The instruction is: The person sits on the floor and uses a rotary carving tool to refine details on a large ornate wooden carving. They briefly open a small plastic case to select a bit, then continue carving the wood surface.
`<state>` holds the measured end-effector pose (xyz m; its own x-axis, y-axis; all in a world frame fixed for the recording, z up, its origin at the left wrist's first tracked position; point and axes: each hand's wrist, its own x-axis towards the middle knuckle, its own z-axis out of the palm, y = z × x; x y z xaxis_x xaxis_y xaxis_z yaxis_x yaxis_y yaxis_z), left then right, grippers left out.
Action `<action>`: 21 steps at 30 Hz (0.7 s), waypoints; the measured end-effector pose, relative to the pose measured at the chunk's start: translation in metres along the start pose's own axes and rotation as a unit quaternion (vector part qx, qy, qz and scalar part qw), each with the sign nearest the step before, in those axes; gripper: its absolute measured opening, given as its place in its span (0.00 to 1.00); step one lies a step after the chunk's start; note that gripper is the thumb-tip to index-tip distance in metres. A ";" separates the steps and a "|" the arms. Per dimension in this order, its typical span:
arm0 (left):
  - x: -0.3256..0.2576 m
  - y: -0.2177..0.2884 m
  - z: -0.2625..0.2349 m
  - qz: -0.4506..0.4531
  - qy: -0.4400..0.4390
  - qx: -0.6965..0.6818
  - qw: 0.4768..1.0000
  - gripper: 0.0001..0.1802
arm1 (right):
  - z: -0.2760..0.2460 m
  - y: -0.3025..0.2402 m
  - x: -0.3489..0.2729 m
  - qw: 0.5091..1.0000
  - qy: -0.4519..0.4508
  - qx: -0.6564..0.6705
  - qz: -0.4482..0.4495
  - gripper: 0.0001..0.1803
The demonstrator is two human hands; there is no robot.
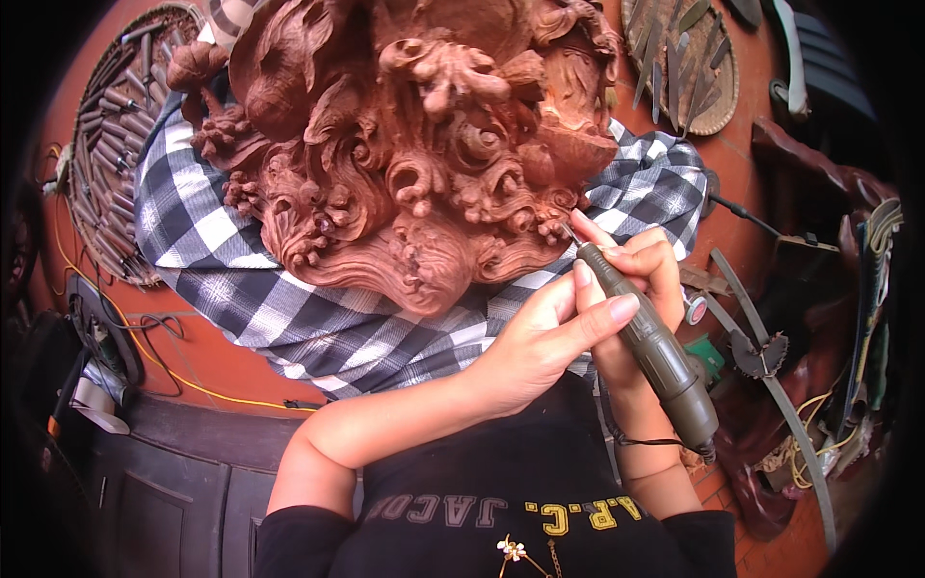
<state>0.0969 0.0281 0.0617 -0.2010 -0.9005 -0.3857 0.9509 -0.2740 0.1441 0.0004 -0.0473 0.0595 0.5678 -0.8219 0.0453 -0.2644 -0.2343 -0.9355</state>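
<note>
Left hand (547,339) and right hand (659,274) grip an olive cylindrical rotary tool (663,356) centre-right, apparently detailing reddish-brown carved wood (424,255); steadiness matters next.

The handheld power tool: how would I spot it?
Find the large reddish carving. Near its lower right edge both hands hold the power tool, a dark olive cylinder with a thin tip. It's thicker than the slim tools in the upper-right basket.

Black top (438,467), short dark left sleeve (299,544) and right sleeve (701,541). Chest bears block capitals: grey letters (477,512), yellow letters (557,518). White flower pendant (512,550), thin gold-coloured chain (554,556) beside it. Left hand (533,354), right hand (657,272) bare, forearms too.
</note>
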 end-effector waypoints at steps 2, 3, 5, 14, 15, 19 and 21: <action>0.000 0.003 0.003 0.002 -0.001 -0.028 1.000 0.23 | 0.000 -0.008 0.002 0.999 -0.026 -0.017 0.031 0.10; 0.000 0.005 0.003 0.002 -0.002 -0.041 0.999 0.23 | 0.001 -0.008 0.004 0.999 -0.027 -0.023 0.037 0.10; 0.001 0.006 0.002 0.000 -0.011 -0.059 0.998 0.24 | 0.002 -0.014 0.008 0.996 -0.025 -0.038 0.074 0.10; 0.000 0.007 0.004 0.009 -0.003 -0.126 0.992 0.24 | 0.006 -0.028 0.019 0.987 -0.033 -0.090 0.126 0.13; 0.000 0.007 0.003 0.010 -0.005 -0.124 0.992 0.24 | 0.006 -0.028 0.019 0.987 -0.038 -0.095 0.121 0.13; -0.002 0.007 0.004 0.010 0.000 -0.134 0.991 0.23 | 0.005 -0.029 0.021 0.988 -0.053 -0.101 0.108 0.12; -0.003 0.008 0.005 0.007 -0.004 -0.134 0.991 0.23 | 0.004 -0.029 0.020 0.988 -0.063 -0.083 0.118 0.11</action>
<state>0.1041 0.0270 0.0688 -0.1877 -0.9066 -0.3780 0.9819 -0.1627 -0.0973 0.0226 -0.0547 0.0863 0.5638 -0.7957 -0.2212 -0.5195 -0.1335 -0.8440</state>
